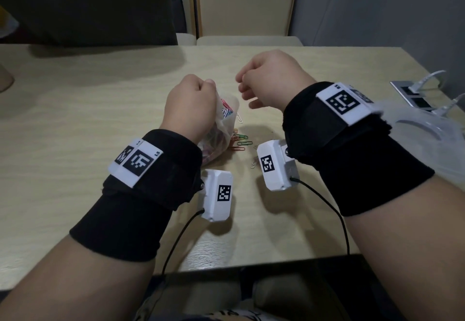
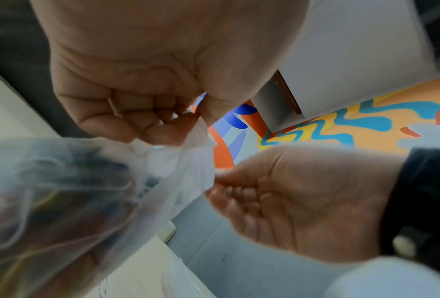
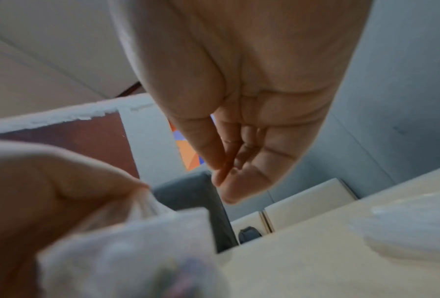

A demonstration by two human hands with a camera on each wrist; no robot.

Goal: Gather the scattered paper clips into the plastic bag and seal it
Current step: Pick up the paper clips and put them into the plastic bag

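A clear plastic bag [image 1: 225, 122] with several colored paper clips inside hangs over the middle of the table. My left hand [image 1: 198, 94] grips its bunched top edge. In the left wrist view the fingers [image 2: 147, 125] curl round the bag's rim [image 2: 198, 141]. Just right of the bag's mouth and apart from it, my right hand [image 1: 242, 83] pinches thumb against fingertips [image 3: 221, 171]. A thin clip seems to sit in that pinch and barely shows. Several loose paper clips [image 1: 241, 143] lie on the table below the bag.
A recessed socket panel [image 1: 412, 96] with white cables sits at the table's right edge, and a clear plastic item [image 1: 427, 129] lies beside it. Pale chairs [image 1: 246, 40] stand behind the far edge. The table's near edge [image 1: 251, 260] is close to my body.
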